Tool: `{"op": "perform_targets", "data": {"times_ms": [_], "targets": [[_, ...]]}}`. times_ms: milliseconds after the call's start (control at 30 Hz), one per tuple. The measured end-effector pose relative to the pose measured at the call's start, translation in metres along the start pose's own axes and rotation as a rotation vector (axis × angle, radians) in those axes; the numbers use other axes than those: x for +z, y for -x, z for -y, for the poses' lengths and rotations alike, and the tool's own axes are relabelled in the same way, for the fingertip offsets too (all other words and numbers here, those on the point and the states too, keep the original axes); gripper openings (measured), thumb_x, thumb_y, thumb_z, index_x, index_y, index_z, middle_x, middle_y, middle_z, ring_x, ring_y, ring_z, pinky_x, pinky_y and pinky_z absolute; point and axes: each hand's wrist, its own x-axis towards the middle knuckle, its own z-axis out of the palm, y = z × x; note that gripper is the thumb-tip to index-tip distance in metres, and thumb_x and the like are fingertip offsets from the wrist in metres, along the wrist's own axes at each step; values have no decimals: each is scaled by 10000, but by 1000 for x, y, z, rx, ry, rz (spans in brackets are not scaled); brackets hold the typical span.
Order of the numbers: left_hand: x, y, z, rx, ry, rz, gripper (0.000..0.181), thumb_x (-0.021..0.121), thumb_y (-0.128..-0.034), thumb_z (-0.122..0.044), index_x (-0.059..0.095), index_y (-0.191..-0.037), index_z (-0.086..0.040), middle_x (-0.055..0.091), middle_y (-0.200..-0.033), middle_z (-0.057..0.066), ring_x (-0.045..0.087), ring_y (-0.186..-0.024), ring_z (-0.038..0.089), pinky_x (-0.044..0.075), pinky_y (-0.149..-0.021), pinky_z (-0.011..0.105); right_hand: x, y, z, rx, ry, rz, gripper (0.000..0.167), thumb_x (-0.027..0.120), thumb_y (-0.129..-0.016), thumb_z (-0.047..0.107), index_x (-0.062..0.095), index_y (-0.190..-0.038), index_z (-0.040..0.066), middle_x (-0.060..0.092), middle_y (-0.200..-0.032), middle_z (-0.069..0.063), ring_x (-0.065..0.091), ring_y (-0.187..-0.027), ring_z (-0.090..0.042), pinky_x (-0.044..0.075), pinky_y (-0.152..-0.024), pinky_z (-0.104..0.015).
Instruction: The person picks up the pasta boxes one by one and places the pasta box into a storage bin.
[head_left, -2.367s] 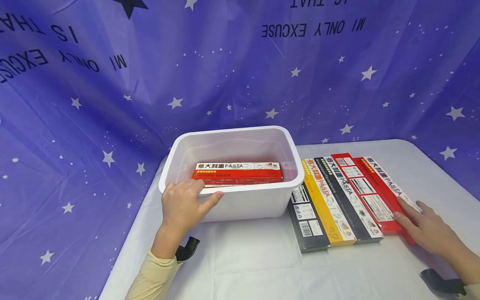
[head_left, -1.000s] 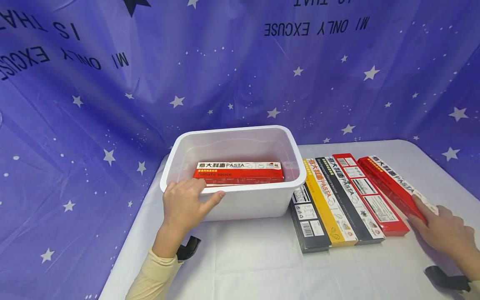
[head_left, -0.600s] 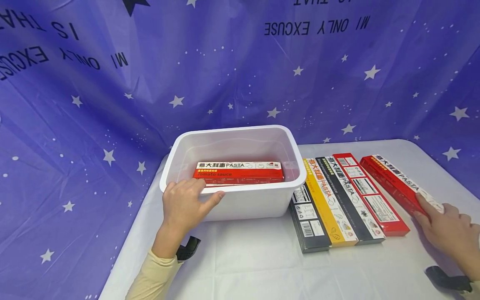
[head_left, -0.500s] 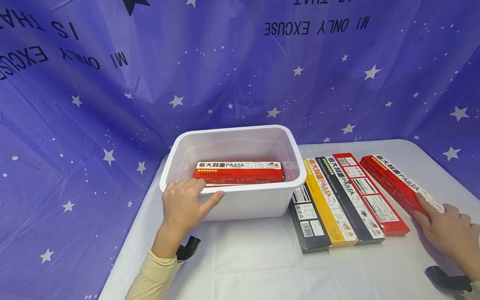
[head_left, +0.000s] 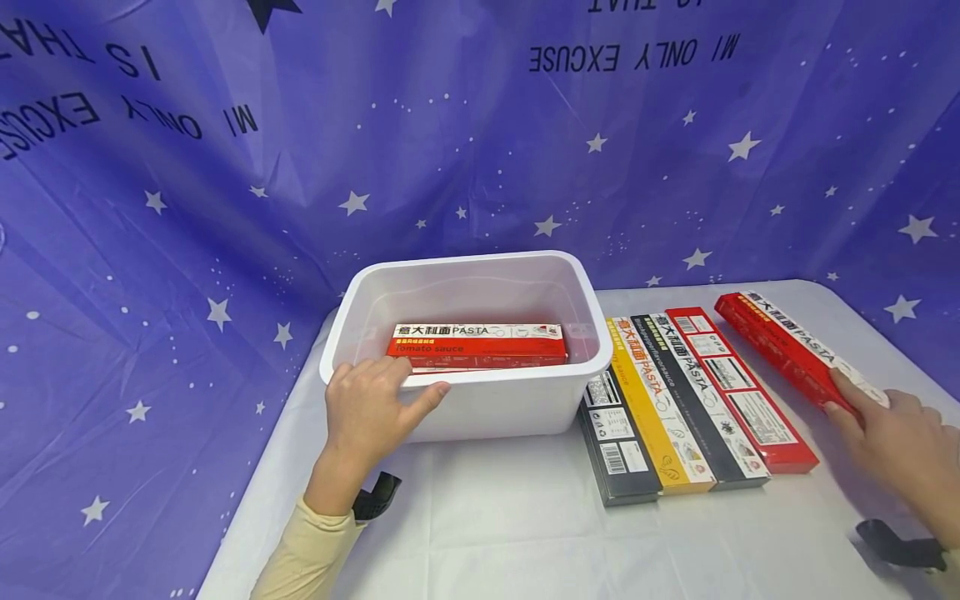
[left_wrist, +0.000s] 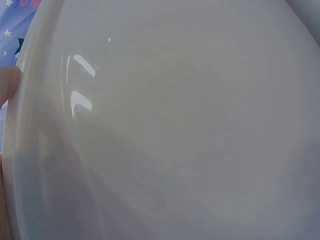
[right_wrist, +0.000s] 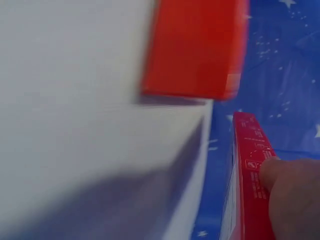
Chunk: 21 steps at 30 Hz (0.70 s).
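Observation:
A white plastic bin [head_left: 480, 408] holds red pasta boxes [head_left: 480, 346] marked "Tomato sauce". My left hand [head_left: 367, 412] grips the bin's near left rim, fingers over the edge and thumb along the outside; the left wrist view shows the bin wall [left_wrist: 175, 120] up close. At the far right, my right hand [head_left: 900, 442] pinches the near end of a red-and-white pasta box [head_left: 802, 350], which is tilted with its far end raised. In the right wrist view the thumb [right_wrist: 295, 195] presses on this box's red side [right_wrist: 252, 175].
Right of the bin, side by side, lie a black box [head_left: 618, 446], a yellow box [head_left: 663, 417], a black-and-white box [head_left: 705, 408] and a red box [head_left: 750, 400] label side up. A white cloth [head_left: 510, 533] covers the table; a purple starred curtain [head_left: 480, 150] hangs behind.
My right hand has drawn the rightmost red box away from its neighbour to the right, and its far end has lifted. The left hand and bin have stayed in place.

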Motion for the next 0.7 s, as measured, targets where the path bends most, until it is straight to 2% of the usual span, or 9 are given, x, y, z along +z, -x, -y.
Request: {"op": "perform_targets", "data": {"times_ms": [167,333,433,567,700], "targets": [[0,0,0,1,0,-3,793,232,-967,-795,471,-640,-114,532,-547,24,508,-484,287,301,-537,382,-30,-8,15,-53,2,-61,816,625,-980,355,140,-1597,128,340,-1184,-470,410,-953,-613,423,-789,-734],[0,0,1,4,1,-11,790,241,-968,-792,481,-644,-113,544,-550,27,518,-487,290,303,-536,382,-60,-17,32,-186,-20,-202,716,595,-997,403,267,-1582,151,445,-1111,-438,475,-794,-527,434,-636,-584],[0,0,1,8,0,-17,790,245,-970,-790,490,-648,-111,552,-552,32,520,-485,294,305,-532,384,-76,-22,44,-261,-21,-275,661,594,-1000,386,342,-1563,149,495,-1082,-415,497,-810,-532,427,-626,-571],[1,0,1,12,-1,-22,792,246,-969,-790,495,-646,-111,554,-551,35,511,-479,299,303,-525,386,-95,-29,61,-321,-9,-292,631,574,-1013,385,364,-1560,152,509,-1108,-395,500,-891,-547,425,-674,-589],[1,0,1,11,-2,-20,794,242,-966,-795,498,-645,-115,560,-553,33,515,-482,300,302,-525,385,-113,-36,78,-387,7,-285,613,560,-1018,399,385,-1555,161,518,-1146,-387,520,-888,-536,450,-672,-599]]}}
